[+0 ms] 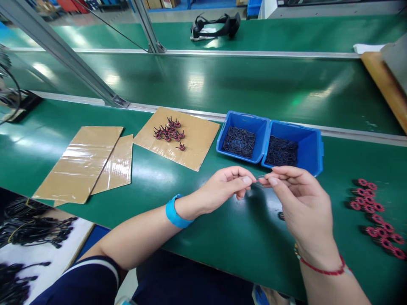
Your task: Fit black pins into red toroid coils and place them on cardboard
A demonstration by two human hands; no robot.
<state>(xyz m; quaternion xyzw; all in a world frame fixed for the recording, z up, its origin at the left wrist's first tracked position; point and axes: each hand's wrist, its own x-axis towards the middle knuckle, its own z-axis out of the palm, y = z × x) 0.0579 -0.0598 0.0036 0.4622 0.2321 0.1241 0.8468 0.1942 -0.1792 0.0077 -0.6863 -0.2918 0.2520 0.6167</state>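
Observation:
Over the front of the green bench, my left hand (227,186) and my right hand (297,195) meet almost fingertip to fingertip. Both are closed in a pinch on a thin wire-like piece (260,178), too small to make out fully. Just behind them stand a left blue bin (224,150) and a right blue bin (311,150), each holding many short dark wire-like pieces (240,142). Right of my right hand lie several red-and-black ring-shaped coils (369,199). A small dark ring (281,216) is partly hidden beside my right hand.
Several coils with upright leads (170,131) sit on a cardboard sheet (193,156). Two more cardboard sheets (76,165) overlap at left. A metal post (73,59) slants across the back left. Black cables (32,224) lie lower left; a black headset (216,27) is far back.

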